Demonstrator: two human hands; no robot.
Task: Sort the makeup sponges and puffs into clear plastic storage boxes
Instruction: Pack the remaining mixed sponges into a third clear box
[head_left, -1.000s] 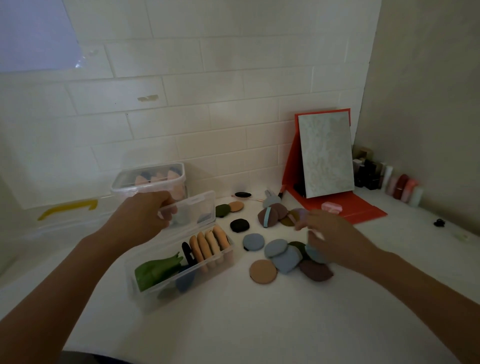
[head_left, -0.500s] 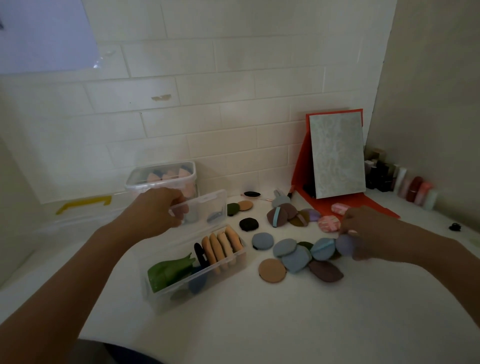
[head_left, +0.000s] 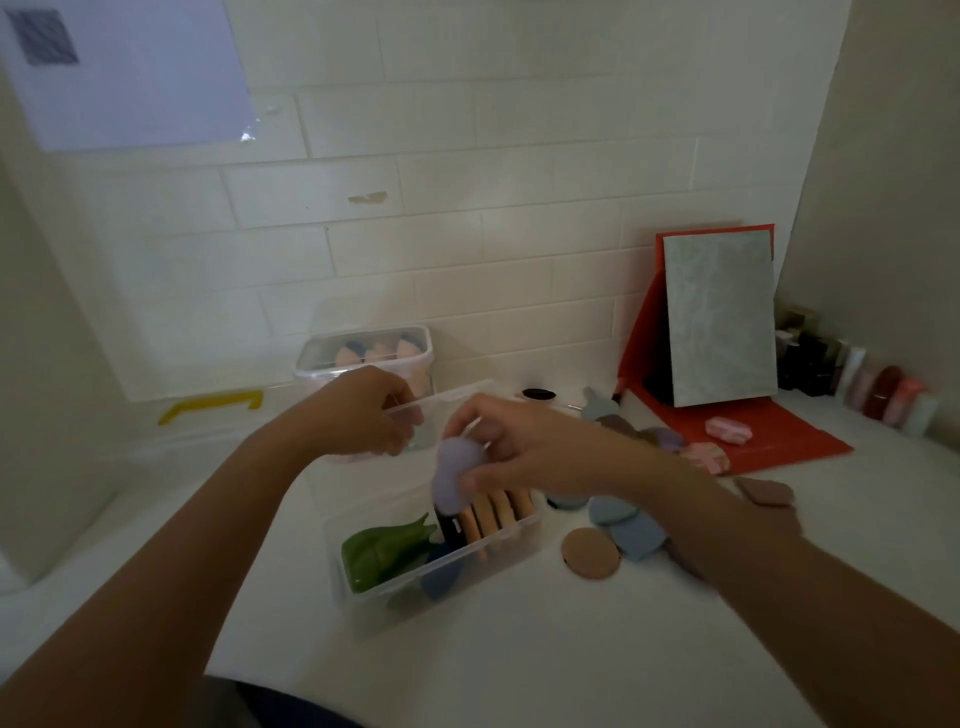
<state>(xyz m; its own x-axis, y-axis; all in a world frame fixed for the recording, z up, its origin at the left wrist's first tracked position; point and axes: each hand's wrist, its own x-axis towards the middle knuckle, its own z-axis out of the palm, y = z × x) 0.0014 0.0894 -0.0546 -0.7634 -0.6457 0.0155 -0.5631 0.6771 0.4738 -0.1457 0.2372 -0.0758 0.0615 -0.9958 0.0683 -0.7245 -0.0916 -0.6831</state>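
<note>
My left hand curls its fingers on the raised lid of the open box, and my right hand pinches a lilac puff just above this box, while other puffs lie on the counter at its right.

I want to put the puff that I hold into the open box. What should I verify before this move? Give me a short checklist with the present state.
1. Right hand pinches the lavender puff firmly: ok.
2. Left hand holds the lid raised: ok.
3. Puff hangs over the open box, not over the counter: ok.
4. Free slot beside the peach puffs: cannot tell, the hand and puff hide it.
5. Green sponges lie at the other end, away from the drop spot: ok.
</note>
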